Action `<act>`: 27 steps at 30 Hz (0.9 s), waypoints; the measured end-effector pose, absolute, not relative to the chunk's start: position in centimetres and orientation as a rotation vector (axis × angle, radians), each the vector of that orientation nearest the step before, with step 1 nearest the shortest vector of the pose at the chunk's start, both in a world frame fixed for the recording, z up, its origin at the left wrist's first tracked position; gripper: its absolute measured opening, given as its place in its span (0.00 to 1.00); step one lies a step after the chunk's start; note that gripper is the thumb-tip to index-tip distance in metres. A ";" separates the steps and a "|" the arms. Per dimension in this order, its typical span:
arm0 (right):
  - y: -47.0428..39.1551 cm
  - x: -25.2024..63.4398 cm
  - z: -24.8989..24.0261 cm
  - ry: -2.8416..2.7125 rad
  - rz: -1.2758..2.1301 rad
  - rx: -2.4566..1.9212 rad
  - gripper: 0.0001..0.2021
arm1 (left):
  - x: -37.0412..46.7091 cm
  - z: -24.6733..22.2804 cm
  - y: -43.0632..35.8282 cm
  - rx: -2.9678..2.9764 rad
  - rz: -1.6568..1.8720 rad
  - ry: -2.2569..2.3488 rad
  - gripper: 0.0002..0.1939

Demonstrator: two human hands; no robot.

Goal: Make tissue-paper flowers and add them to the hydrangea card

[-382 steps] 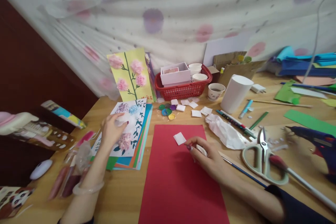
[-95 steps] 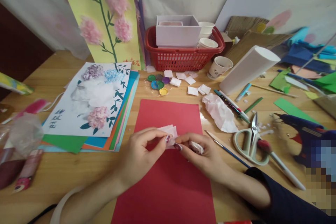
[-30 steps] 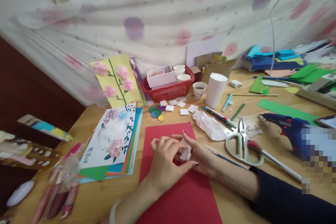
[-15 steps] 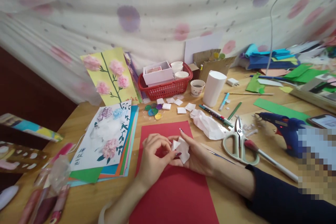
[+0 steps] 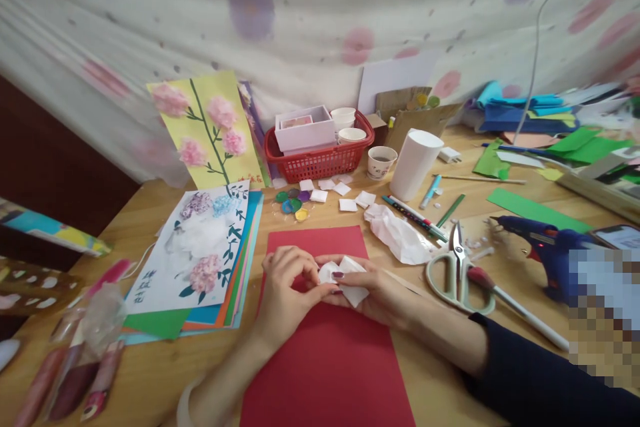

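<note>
Over a red sheet of paper [image 5: 330,367] my two hands meet around a piece of white tissue paper [image 5: 356,290]. My left hand [image 5: 290,283] pinches the tissue's left edge between thumb and fingers. The tissue lies across the fingers of my right hand [image 5: 377,293], whose thumb presses down on it. Part of the tissue is hidden behind my fingers. Just beyond the red sheet are several small folded white tissue squares [image 5: 349,205]. A crumpled white tissue [image 5: 397,233] lies to the right of the sheet.
Scissors [image 5: 457,273], a red-tipped brush [image 5: 520,310] and a blue glue gun [image 5: 543,240] lie at right. A red basket [image 5: 320,167], a paper cup [image 5: 381,163] and a white paper roll [image 5: 415,163] stand behind. Coloured sheets [image 5: 165,323] with a flower picture [image 5: 187,247] lie left.
My right thumb has come down onto the tissue, where it was raised before. The tissue has shifted and opened slightly between my hands. The view has tilted a little.
</note>
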State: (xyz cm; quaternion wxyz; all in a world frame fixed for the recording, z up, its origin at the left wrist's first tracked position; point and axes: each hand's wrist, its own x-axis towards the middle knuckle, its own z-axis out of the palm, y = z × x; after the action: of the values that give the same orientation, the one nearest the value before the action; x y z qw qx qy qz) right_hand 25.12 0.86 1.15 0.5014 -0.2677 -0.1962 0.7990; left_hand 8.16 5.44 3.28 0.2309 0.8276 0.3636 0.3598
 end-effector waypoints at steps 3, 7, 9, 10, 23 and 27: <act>0.9 25.2 1.3 -0.479 1.934 -0.660 0.14 | 8.0 3.0 5.6 2.267 0.998 0.983 0.16; 0.9 25.2 1.5 -0.475 1.925 -0.694 0.15 | 7.4 2.7 5.8 2.253 0.954 0.983 0.13; 0.9 25.1 1.5 -0.472 1.915 -0.699 0.16 | 7.0 2.6 5.9 2.245 0.916 0.941 0.09; 0.9 25.1 1.4 -0.471 1.913 -0.696 0.16 | 6.8 2.6 6.0 2.250 0.899 0.906 0.08; 1.0 24.9 0.8 -0.523 1.846 -0.724 0.13 | 5.8 2.1 6.7 1.997 0.904 0.839 0.04; 1.2 25.0 0.4 -0.584 1.800 -0.753 0.12 | 5.6 1.8 6.8 1.776 0.934 0.841 0.09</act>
State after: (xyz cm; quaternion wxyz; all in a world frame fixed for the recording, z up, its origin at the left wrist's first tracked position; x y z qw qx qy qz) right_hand 25.03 1.18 0.40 0.5249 -0.3148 -0.2441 0.7522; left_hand 5.62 6.79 1.82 0.4645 0.7230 0.3422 0.3801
